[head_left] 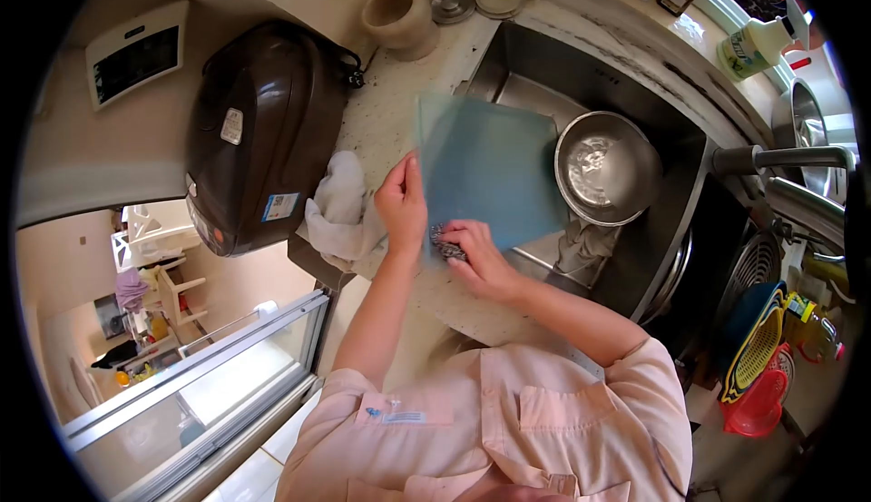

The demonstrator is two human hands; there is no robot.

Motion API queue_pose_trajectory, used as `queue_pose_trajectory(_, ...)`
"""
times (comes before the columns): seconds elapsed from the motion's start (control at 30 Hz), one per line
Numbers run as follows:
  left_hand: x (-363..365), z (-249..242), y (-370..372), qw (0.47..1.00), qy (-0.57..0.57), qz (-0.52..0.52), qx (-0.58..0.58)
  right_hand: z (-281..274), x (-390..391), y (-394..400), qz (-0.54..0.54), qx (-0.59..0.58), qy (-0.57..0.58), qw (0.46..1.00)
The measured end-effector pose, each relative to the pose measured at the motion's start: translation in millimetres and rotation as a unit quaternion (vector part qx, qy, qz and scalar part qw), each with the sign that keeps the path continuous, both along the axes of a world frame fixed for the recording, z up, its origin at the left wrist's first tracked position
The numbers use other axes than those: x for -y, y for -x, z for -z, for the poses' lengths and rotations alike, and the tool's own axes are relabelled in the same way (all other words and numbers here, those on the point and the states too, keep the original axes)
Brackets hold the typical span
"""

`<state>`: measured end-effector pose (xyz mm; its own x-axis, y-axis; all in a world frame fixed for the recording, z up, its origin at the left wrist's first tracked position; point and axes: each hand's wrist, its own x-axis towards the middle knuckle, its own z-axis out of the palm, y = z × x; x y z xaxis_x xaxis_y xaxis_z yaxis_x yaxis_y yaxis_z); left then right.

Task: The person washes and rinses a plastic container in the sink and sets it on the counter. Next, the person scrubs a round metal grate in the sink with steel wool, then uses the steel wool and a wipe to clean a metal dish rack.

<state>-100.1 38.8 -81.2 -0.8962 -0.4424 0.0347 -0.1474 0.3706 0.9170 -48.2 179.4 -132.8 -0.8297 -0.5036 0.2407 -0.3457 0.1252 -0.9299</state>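
The left hand [402,202] grips the blue cutting board [490,171] while the right hand [476,252] squeezes a steel scrubber [445,241] just beside it, so hard rubbing might tip the board into the sink [667,202].

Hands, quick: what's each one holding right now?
Left hand: closed on the edge of the blue cutting board, holding it over the sink.
Right hand: closed on a steel scrubber, pressed against the board.

At frame centre, the left hand [402,204] steadies a blue cutting board [490,168]; the right hand [476,252] presses a steel scourer [445,241] against it.
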Motion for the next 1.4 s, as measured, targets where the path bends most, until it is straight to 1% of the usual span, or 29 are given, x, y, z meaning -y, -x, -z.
queue_pose_trajectory(0.07, 1.5, 8.7, 1.7, 0.999, -0.03, -0.01, -0.023, 14.4, -15.1, 7.0, -0.002, 0.021, -0.056, 0.998)
queue_pose_trajectory(0.13, 5.9, 5.4, 0.2, 0.998, -0.059, -0.009, -0.007, 42.0, -34.6, 23.8, 0.085, 0.067, -0.139, 0.984)
queue_pose_trajectory(0.17, 7.7, -4.4, 1.8, 0.997, -0.075, -0.002, 0.015, 58.8, -53.9, 39.7, 0.098, 0.056, -0.225, 0.968)
queue_pose_trajectory(0.2, 8.9, -12.9, 2.6, 0.995, -0.091, 0.003, 0.041, 83.9, -79.7, 56.4, 0.14, 0.026, -0.232, 0.962)
queue_pose_trajectory(0.23, 9.2, -19.3, 3.1, 0.993, -0.108, 0.016, 0.032, 102.6, -100.1, 69.6, 0.259, 0.015, -0.202, 0.944)
queue_pose_trajectory(0.27, 8.9, -25.3, 4.6, 0.992, -0.124, 0.026, 0.02, 107.1, -122.9, 84.5, 0.348, 0.0, -0.189, 0.918)
queue_pose_trajectory(0.3, 8.5, -30.0, 6.4, 0.99, -0.139, 0.037, 0.007, 142.6, -154.9, 101.1, 0.438, -0.052, -0.238, 0.865)
queue_pose_trajectory(0.33, 7.4, -33.1, 7.1, 0.991, -0.132, 0.032, 0.009, 179.5, -189.3, 108.0, 0.498, -0.057, -0.329, 0.8)
queue_pose_trajectory(0.37, 5.4, -35.4, 6.8, 0.992, -0.123, 0.029, 0.011, 191.8, -212.5, 108.8, 0.496, 0.093, -0.355, 0.787)
queue_pose_trajectory(0.4, 2.4, -36.1, 6.7, 0.993, -0.117, 0.026, 0.013, 171.6, -203.3, 102.3, 0.438, 0.159, -0.444, 0.765)
queue_pose_trajectory(0.47, -2.3, -36.8, 11.4, 0.991, -0.126, 0.042, 0.001, 243.3, -192.6, 98.1, 0.465, 0.021, -0.439, 0.768)
queue_pose_trajectory(0.5, -4.8, -37.5, 9.3, 0.99, -0.132, 0.049, 0.001, 237.6, -178.0, 94.2, 0.351, 0.151, -0.211, 0.9)
queue_pose_trajectory(0.53, -6.8, -39.1, 6.3, 0.989, -0.138, 0.056, 0.005, 153.1, -135.4, 93.2, 0.369, 0.3, -0.082, 0.876)
queue_pose_trajectory(0.57, -8.9, -41.9, 9.3, 0.987, -0.144, 0.068, 0.002, 117.7, -109.2, 91.3, 0.404, 0.313, 0.068, 0.857)
queue_pose_trajectory(0.6, -11.6, -45.7, 12.2, 0.985, -0.151, 0.081, -0.002, 112.6, -97.3, 90.2, 0.362, 0.345, 0.149, 0.853)
queue_pose_trajectory(0.63, -14.7, -49.6, 11.9, 0.983, -0.16, 0.089, -0.003, 41.4, -71.3, 80.4, 0.302, 0.364, 0.185, 0.861)
queue_pose_trajectory(0.7, -22.6, -58.5, 8.0, 0.977, -0.183, 0.107, -0.005, -27.3, -33.2, 55.8, 0.185, 0.216, 0.183, 0.941)
queue_pose_trajectory(0.73, -24.8, -65.8, 4.6, 0.981, -0.153, 0.12, -0.014, -46.0, -21.2, 48.0, 0.116, 0.192, 0.145, 0.964)
queue_pose_trajectory(0.8, -24.3, -89.4, -7.1, 0.985, -0.09, 0.143, -0.031, -58.6, -15.4, 47.4, 0.176, 0.015, 0.039, 0.983)
queue_pose_trajectory(0.83, -21.6, -106.5, -14.7, 0.982, -0.022, 0.186, -0.035, -56.0, -21.0, 49.0, 0.203, 0.154, 0.088, 0.963)
queue_pose_trajectory(0.9, -12.8, -137.9, -33.2, 0.957, 0.116, 0.264, -0.04, -29.2, -44.6, 51.8, 0.237, 0.419, 0.176, 0.859)
queue_pose_trajectory(0.93, -9.0, -139.7, -39.0, 0.924, 0.176, 0.321, -0.113, -12.0, -54.7, 50.9, 0.298, 0.426, 0.275, 0.809)
queue_pose_trajectory(0.97, -5.3, -138.0, -45.4, 0.879, 0.233, 0.374, -0.182, -21.6, -71.9, 49.6, 0.31, 0.514, 0.337, 0.725)
queue_pose_trajectory(1.0, -1.9, -135.6, -52.1, 0.823, 0.286, 0.425, -0.248, -27.1, -84.4, 47.5, 0.321, 0.532, 0.362, 0.695)
queue_pose_trajectory(1.07, 3.4, -131.7, -69.9, 0.734, 0.361, 0.498, -0.289, -60.2, -107.7, 45.6, 0.182, 0.579, 0.432, 0.668)
queue_pose_trajectory(1.1, 4.5, -128.2, -79.2, 0.684, 0.394, 0.532, -0.307, -54.6, -116.4, 43.3, 0.187, 0.593, 0.426, 0.657)
queue_pose_trajectory(1.17, 5.7, -115.3, -94.3, 0.662, 0.395, 0.544, -0.331, -34.1, -129.5, 42.3, 0.197, 0.62, 0.414, 0.637)
queue_pose_trajectory(1.27, 9.7, -106.4, -103.6, 0.638, 0.404, 0.551, -0.355, -20.3, -132.7, 33.6, 0.234, 0.618, 0.366, 0.655)
queue_pose_trajectory(1.4, 18.1, -101.2, -106.6, 0.642, 0.408, 0.538, -0.363, -20.1, -136.4, 24.2, 0.235, 0.592, 0.419, 0.647)
